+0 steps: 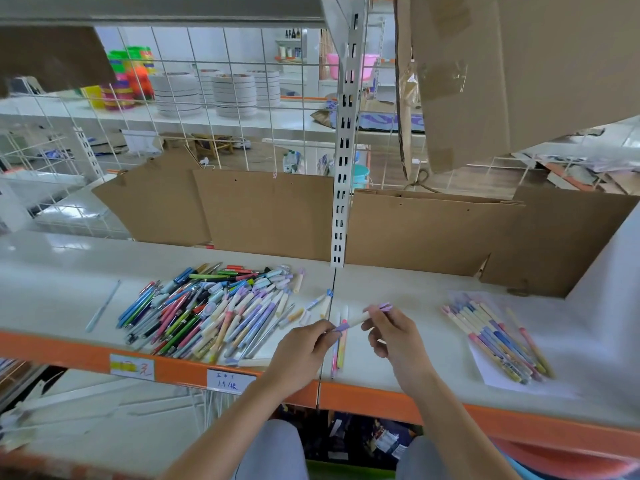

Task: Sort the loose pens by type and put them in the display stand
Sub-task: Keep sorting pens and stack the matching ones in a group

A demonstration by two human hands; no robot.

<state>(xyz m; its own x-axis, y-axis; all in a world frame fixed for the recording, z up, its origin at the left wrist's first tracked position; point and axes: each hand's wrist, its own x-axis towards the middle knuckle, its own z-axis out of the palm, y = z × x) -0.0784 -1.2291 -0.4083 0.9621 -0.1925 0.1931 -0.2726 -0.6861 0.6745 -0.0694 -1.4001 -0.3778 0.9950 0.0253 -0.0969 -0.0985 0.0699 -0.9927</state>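
Observation:
A big heap of loose mixed pens (211, 306) covers the white shelf (408, 299) left of centre. On the right, a sorted row of pastel pens (498, 337) lies on a white sheet. Between my hands I hold a cream pen with purple ends (360, 318): my left hand (304, 348) pinches its lower purple cap, and my right hand (391, 332) grips its upper part. Two thin pens (340, 344) rest on the shelf just below my hands. No display stand shows in this view.
Brown cardboard panels (266, 209) stand along the back of the shelf behind a slotted metal upright (341, 188). One pale pen (103, 306) lies alone at the far left. The shelf's orange front edge (381, 398) carries price labels. More cardboard hangs overhead at the right.

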